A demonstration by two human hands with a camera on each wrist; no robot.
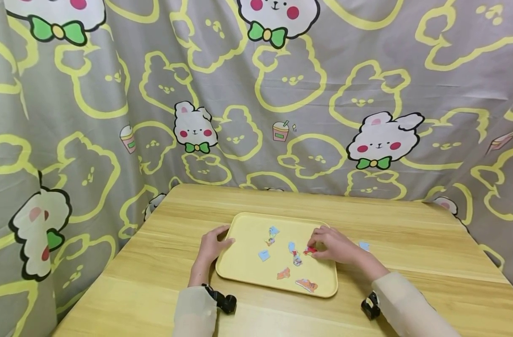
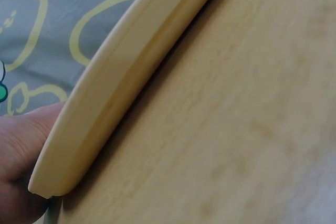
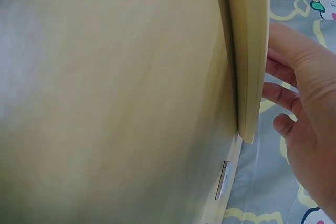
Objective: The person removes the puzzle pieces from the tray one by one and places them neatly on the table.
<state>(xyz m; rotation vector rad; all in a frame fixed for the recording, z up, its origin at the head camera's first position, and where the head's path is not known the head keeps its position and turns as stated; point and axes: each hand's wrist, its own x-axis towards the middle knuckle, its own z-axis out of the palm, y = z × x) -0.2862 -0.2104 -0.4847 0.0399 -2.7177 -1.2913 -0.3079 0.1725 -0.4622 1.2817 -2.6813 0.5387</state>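
A yellow tray (image 1: 243, 269) bears several small flat printed pieces, like jigsaw pieces. My left hand (image 1: 212, 245) holds the tray's left edge, thumb over the rim; the left wrist view shows that hand (image 2: 23, 156) at the tray's outer wall (image 2: 121, 72). Over the tray's right side, my right hand (image 1: 334, 244) pinches a red puzzle piece (image 1: 310, 251) between thumb and fingertips. Left of it lie joined blue-and-red pieces (image 1: 295, 254). In the right wrist view my right hand (image 3: 310, 103) shows bent fingers beyond the tray wall, which hides the pieces.
Nearer the front of the tray are two orange pieces (image 1: 283, 273) (image 1: 307, 285). A pale blue piece (image 1: 263, 255) and a small printed cluster (image 1: 271, 235) lie further left. Another blue piece (image 1: 364, 245) lies on the wooden table (image 1: 155, 262), right of the tray. A patterned curtain (image 1: 239, 93) hangs behind.
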